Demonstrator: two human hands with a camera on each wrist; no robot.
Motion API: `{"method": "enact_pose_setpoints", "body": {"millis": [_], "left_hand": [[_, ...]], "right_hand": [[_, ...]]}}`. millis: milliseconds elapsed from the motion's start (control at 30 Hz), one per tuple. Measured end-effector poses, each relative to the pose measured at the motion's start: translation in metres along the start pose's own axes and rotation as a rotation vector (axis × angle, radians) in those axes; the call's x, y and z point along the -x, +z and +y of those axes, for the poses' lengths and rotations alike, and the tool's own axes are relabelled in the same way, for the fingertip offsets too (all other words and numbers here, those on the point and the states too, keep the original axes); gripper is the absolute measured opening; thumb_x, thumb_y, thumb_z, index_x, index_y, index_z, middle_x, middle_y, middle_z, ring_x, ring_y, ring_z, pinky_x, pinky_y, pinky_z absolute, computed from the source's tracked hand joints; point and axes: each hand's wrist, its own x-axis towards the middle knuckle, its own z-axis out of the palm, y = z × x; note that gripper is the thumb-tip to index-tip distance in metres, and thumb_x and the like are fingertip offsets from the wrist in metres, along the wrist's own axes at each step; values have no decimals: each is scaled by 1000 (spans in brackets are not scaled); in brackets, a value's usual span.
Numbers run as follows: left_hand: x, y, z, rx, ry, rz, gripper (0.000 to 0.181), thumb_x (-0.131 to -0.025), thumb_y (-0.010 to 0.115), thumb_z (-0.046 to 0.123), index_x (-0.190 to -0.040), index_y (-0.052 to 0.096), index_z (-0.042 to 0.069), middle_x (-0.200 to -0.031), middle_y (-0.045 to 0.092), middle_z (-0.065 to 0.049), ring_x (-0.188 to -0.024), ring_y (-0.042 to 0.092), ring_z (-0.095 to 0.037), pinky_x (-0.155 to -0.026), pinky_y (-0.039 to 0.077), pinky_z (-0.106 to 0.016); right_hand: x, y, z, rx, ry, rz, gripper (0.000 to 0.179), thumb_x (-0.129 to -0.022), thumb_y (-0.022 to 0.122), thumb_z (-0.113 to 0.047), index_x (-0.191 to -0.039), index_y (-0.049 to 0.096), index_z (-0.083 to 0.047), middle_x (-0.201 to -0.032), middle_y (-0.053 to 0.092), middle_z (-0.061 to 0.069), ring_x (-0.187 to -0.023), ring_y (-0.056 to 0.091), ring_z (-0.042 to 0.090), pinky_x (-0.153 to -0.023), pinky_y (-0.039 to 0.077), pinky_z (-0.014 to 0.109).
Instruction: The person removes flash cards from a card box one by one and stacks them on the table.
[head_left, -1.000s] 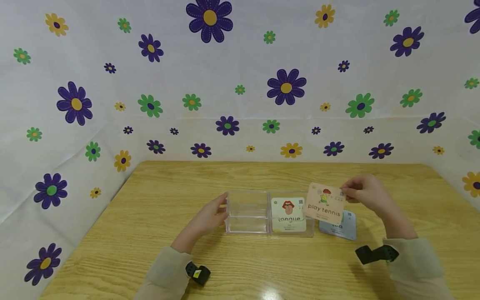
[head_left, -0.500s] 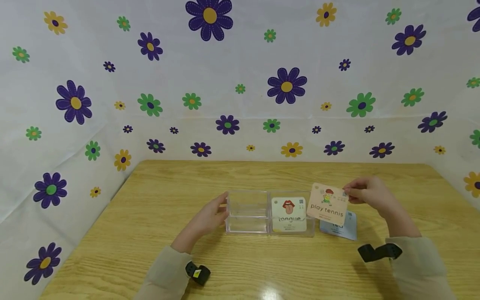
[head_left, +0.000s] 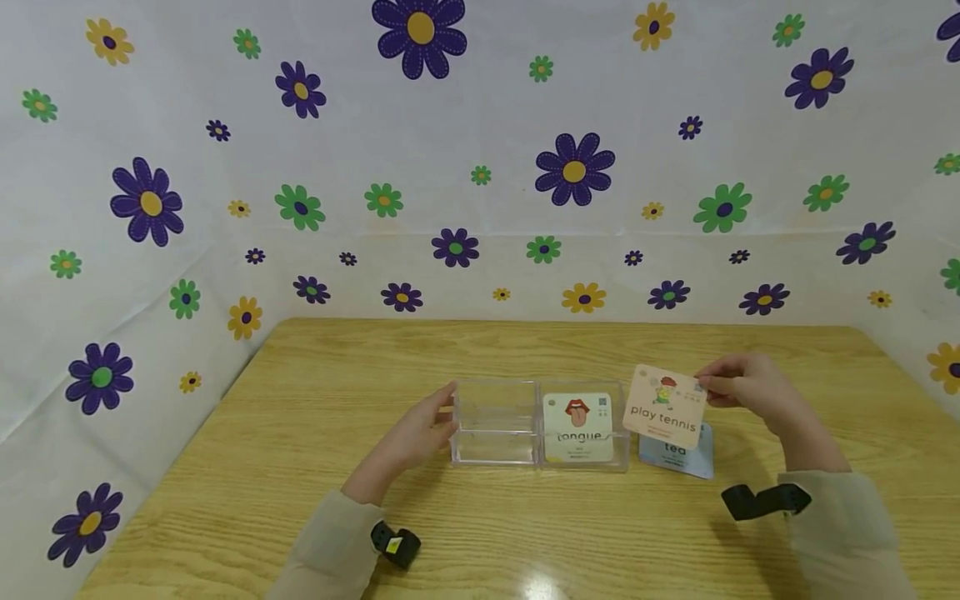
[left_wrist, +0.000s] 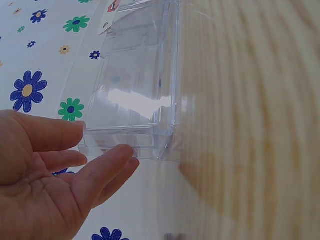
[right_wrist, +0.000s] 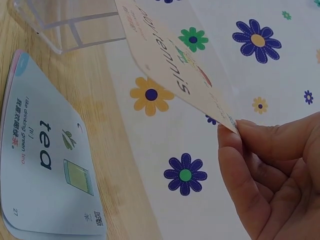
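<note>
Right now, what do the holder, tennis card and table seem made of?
Holder: clear, glossy plastic, maybe acrylic; grain shows through and glare streaks it. Tennis card: thin paperboard, perhaps coated; fine edge, little sag though pinched near a corner. Table: wood or wood-look laminate, slightly shiny; grain and a bright reflection show.

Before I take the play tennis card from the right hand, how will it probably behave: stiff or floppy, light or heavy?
The play tennis card is probably stiff: pinched near one corner by the right hand, it hardly sags. It looks light, with a thin edge. It may swing if bumped, since only that corner is held.
</note>
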Motion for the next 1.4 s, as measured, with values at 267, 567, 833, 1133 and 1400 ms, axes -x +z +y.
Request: {"method": "enact_pose_setpoints", "body": {"millis": [267,567,833,1133,1400], "left_hand": [[0,0,0,-3,-13,-4,55,-90,44,-4,-138,18,-4,-131,35,-26,-114,41,-39,-77,48,-43],[1,0,1,-6,-15,-2,55,-90,44,-3,-139,18,-4,-132,35,-26,-115,41,-38,-77,48,-42],[1,0,1,-21,-20,-1,55,-90,44,-2,-139,19,-3,-132,35,-25,-115,41,-38,-78,48,-41],[1,-1,3,-30,-39,-2,55,-91,45,-1,-139,19,-1,-132,34,-24,-115,41,-37,-79,48,-40],[1,-1,2,-24,-37,-2,55,-90,44,-2,-139,19,-1,-132,34,-24,-115,41,-37,-78,48,-41]], "right_hand": [[-3,-4,12,-30,-28,0,30,-89,53,-12,-100,55,16,-84,59,12,-68,56,15,-63,51,23],[0,-5,7,-8,17,-23,29,-90,50,-8,-104,53,17,-85,59,9,-70,55,15,-65,51,23],[0,-5,9,1,35,-36,28,-90,50,-7,-104,53,17,-86,59,10,-71,55,15,-65,51,24],[-12,-6,32,-3,60,-27,29,-89,53,-10,-104,54,15,-88,59,12,-72,57,17,-66,52,27],[-5,-3,20,2,67,-40,26,-88,51,-4,-103,54,17,-87,59,12,-70,58,15,-63,52,25]]}}
